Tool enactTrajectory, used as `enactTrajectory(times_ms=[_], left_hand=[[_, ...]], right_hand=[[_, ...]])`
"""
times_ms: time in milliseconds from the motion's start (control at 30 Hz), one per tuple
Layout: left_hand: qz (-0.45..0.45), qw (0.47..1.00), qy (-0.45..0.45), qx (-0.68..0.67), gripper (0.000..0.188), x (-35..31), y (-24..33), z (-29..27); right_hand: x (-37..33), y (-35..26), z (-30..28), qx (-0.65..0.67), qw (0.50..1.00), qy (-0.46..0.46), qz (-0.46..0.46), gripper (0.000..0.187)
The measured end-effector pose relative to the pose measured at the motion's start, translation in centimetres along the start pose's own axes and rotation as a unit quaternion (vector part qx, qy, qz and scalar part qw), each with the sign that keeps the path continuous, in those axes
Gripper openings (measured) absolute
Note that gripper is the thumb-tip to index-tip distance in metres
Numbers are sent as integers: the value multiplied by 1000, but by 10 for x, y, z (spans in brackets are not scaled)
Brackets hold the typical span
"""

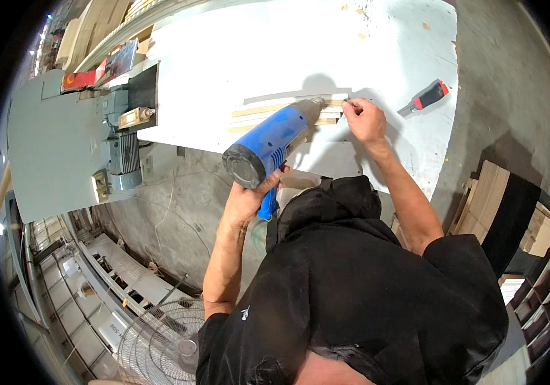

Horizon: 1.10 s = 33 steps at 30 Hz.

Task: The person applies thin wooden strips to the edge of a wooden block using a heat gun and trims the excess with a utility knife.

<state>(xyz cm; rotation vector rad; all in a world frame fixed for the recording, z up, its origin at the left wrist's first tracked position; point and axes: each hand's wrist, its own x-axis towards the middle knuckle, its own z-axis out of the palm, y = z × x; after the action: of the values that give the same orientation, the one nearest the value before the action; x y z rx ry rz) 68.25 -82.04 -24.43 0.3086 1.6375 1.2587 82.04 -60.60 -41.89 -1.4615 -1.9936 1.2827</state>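
My left hand point(248, 200) is wrapped round the handle of a blue heat gun point(273, 142) with a black rear cap. Its metal nozzle points away from me, over several narrow, light-coloured strips point(252, 114) lying side by side on the white tabletop point(223, 51). At the right end of those strips, close to the nozzle tip, my right hand point(365, 122) is closed in a pinch. What sits between its fingertips is too small to make out. The heat gun covers the middle of the strips.
To the right on the tabletop lies a red and black handled tool point(426, 98) with a short blade. A grey machine with a motor point(124, 151) stands at left. Stacked boards point(487, 192) are on the right, and a wire-caged fan point(162, 343) is at lower left.
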Motion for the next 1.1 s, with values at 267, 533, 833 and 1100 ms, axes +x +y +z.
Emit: enactTrajectory(times_ms=[267, 533, 833, 1100], left_hand=[[13, 998, -45, 35, 45, 6, -3, -2], [18, 998, -58, 19, 40, 7, -9, -5], [131, 954, 38, 268, 26, -23, -11, -36], [167, 940, 14, 297, 87, -14, -40, -39]], right_hand=[[2, 12, 10, -1, 996, 40, -81, 18], [0, 22, 13, 16, 998, 53, -42, 20], [-2, -8, 7, -49, 999, 21, -5, 33], [-4, -11, 19, -58, 995, 75, -31, 22]])
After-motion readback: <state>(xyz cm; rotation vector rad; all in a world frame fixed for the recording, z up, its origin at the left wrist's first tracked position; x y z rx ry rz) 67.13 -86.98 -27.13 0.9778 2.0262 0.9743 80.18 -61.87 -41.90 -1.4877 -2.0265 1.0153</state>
